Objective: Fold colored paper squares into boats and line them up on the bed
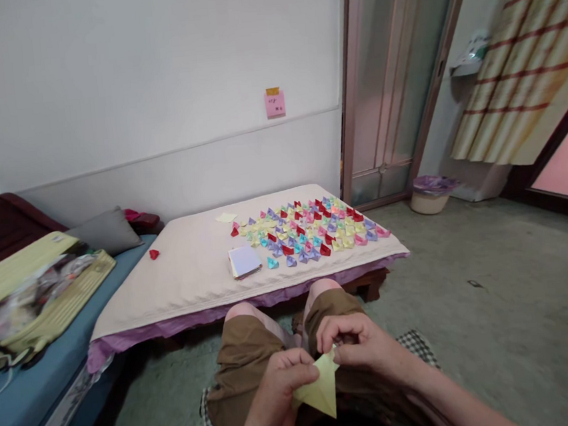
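Over my lap, a partly folded piece of yellow paper [319, 392] is held between both hands, one corner pointing down. My left hand [281, 391] is closed on its left side, thumb lying on top. At the upper right corner, my right hand [354, 347] pinches the paper between thumb and fingers. Beyond my knees, many small folded paper pieces [300, 230] in red, yellow, blue, purple and pink stand in rows on the cloth-covered table [193, 268]. A stack of square paper sheets [245, 261] lies to their left, with a lavender sheet uppermost.
One red folded piece [154, 254] sits apart at the table's left, and a pale yellow sheet [226, 217] lies near the back. A blue-covered couch [51, 349] with a grey pillow [107, 231] is on the left. A lined waste bin [428, 200] stands by the sliding door [382, 83].
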The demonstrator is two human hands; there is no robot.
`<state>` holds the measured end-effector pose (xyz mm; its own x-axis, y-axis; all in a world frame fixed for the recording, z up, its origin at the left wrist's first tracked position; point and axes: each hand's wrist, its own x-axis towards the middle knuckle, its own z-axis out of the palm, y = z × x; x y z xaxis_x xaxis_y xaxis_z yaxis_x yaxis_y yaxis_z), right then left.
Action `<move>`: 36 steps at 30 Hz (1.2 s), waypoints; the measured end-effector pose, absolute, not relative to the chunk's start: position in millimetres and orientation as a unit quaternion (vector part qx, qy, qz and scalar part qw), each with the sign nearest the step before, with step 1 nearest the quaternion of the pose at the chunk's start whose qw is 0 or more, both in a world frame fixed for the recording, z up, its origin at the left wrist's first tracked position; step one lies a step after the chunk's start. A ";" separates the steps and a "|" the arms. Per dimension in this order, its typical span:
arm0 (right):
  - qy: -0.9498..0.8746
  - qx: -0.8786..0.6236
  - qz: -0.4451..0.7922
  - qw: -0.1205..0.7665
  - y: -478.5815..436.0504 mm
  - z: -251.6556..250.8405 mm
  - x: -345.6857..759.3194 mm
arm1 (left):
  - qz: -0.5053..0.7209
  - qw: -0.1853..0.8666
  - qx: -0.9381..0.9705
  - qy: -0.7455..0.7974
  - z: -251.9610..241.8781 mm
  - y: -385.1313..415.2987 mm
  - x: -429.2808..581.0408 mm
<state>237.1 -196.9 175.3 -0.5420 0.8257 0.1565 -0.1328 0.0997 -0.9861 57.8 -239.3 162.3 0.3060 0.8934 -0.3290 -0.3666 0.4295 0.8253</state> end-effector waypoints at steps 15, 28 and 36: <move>-0.601 -0.274 0.612 0.435 -200.8 171.8 238.5 | 0.449 0.716 0.317 0.429 159.3 -235.4 58.1; -0.696 -0.426 0.309 0.489 -215.7 170.7 222.5 | 0.473 0.400 0.545 0.565 165.9 -238.1 59.0; -0.690 -0.438 0.308 0.486 -213.8 163.1 220.5 | 0.463 0.346 0.592 0.562 160.0 -241.0 61.0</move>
